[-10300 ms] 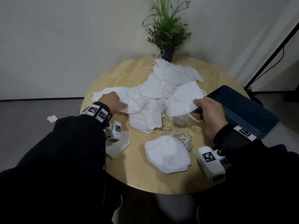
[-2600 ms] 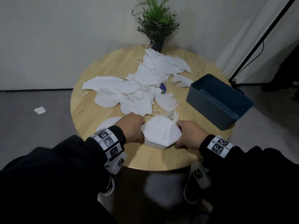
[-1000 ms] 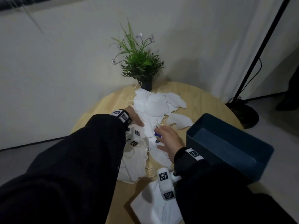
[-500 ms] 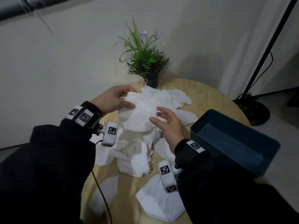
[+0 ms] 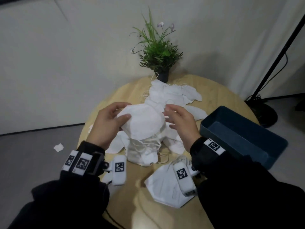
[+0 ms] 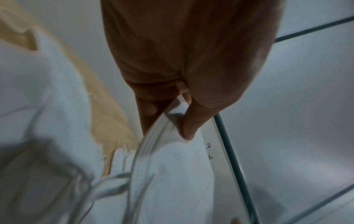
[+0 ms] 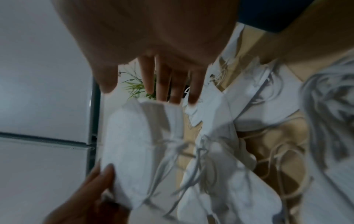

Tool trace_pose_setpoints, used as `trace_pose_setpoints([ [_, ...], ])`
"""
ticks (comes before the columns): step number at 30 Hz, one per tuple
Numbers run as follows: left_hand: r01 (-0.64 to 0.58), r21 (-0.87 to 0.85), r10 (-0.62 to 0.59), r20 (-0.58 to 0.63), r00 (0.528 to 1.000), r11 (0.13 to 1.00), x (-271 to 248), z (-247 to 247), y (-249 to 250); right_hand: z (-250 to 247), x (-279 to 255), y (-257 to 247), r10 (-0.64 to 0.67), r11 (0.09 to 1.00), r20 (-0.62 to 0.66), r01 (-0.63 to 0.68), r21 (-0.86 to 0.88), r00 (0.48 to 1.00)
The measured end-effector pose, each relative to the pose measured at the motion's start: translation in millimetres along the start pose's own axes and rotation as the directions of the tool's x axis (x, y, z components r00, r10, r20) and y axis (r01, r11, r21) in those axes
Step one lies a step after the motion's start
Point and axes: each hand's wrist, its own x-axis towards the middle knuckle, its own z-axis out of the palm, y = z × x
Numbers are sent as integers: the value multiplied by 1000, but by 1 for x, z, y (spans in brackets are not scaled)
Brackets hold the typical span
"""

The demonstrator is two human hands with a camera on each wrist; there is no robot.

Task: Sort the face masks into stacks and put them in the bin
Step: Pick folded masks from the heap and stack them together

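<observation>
My left hand point(image 5: 123, 111) grips a bunch of white face masks point(image 5: 145, 124) by its left edge, thumb on top, above the table; ear loops dangle below. The left wrist view shows the thumb point(image 6: 187, 130) pinching the layered masks point(image 6: 172, 174). My right hand point(image 5: 170, 117) is at the bunch's right edge with straight fingers point(image 7: 168, 91) against the masks point(image 7: 126, 144). Loose masks point(image 5: 173, 95) lie heaped mid-table. A flat stack of masks point(image 5: 165, 189) lies near the front edge. The dark blue bin point(image 5: 239, 138) stands to the right, nothing visible inside.
A potted plant point(image 5: 158, 52) stands at the back of the round wooden table point(image 5: 125, 91). A black lamp stand point(image 5: 264, 109) rises at the right. A white scrap point(image 5: 58, 147) lies on the floor to the left.
The held bunch has come lower and closer to me. My right hand has shifted from its front to its right edge. The left hand keeps its grip.
</observation>
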Motion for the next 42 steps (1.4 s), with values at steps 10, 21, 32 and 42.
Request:
trace_pose_setpoints([
  [10,-50,355,18,94,995,933,-1,-15,-29,4,-58,20,183,981,-75,-177,76,980],
  [21,-74,134,12,416,909,988,-3,-22,-18,12,-64,30,314,948,-239,-292,123,919],
  [32,-208,210,189,106,976,955,-1,38,-26,22,-67,21,-43,998,51,46,-50,998],
  [42,49,-96,-33,168,985,994,-23,50,-11,10,-60,17,-349,900,-32,325,-291,937],
])
